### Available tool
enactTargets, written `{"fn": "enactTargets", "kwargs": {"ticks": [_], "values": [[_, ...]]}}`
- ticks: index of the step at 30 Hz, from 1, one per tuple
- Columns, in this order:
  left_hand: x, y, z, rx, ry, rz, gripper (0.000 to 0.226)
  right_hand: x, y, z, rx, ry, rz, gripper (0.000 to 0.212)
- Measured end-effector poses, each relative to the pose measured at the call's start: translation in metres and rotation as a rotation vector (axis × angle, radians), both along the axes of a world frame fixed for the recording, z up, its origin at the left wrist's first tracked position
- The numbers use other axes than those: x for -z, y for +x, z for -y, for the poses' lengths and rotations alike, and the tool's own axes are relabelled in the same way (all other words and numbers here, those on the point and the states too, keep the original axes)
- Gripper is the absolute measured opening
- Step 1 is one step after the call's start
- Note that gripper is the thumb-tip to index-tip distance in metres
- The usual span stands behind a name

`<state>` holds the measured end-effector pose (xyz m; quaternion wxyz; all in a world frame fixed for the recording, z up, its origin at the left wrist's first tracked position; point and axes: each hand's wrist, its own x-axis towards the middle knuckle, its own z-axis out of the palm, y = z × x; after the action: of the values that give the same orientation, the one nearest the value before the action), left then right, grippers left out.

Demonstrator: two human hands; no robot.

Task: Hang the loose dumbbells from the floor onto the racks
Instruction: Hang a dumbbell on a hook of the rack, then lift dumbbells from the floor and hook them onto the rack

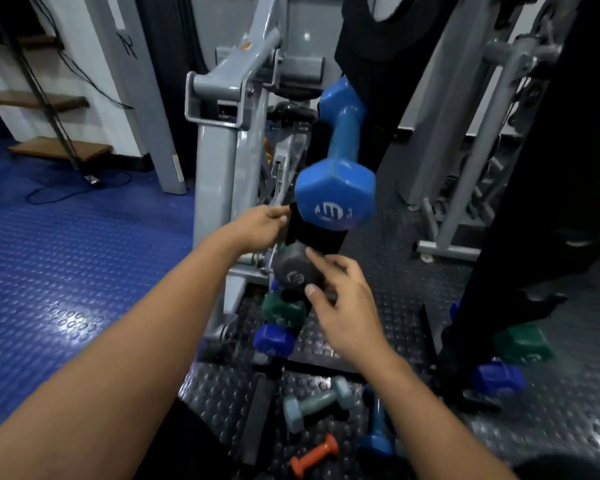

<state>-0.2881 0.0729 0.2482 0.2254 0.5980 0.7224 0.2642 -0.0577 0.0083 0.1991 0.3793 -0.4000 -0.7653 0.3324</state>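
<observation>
Four dumbbells hang on the near rack (312,233), three lie loose on the floor (one orange (314,456)).

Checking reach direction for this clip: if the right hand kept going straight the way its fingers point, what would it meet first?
The right hand points up and left; its fingers are already at the grey dumbbell on the rack, so it meets that first. Exact contact is hard to judge.

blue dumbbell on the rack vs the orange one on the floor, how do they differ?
Colour: the blue dumbbell is bright blue, the orange dumbbell orange. Size: the blue one looks far bigger, though it is nearer the camera. Place: the blue one sits up on the black rack, the orange one lies loose on the floor. Neither hand touches either. Both have faceted heads.
</observation>
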Motion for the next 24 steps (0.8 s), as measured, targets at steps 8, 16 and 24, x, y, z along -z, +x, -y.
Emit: {"fn": "enactTargets", "kwargs": {"ticks": [8,16,24], "values": [[0.028,0.020,0.069,-0.122,-0.058,-0.085,0.046,0.033,0.020,0.028,0.071,-0.210,0.066,0.065],[0.133,0.046,0.139,-0.320,-0.414,-0.144,0.054,0.089,0.035,0.047,0.067,-0.439,0.230,0.068],[0.239,0.038,0.193,-0.316,-0.657,-0.226,0.055,0.156,0.027,0.065,-0.033,-0.575,0.485,0.068]]}}
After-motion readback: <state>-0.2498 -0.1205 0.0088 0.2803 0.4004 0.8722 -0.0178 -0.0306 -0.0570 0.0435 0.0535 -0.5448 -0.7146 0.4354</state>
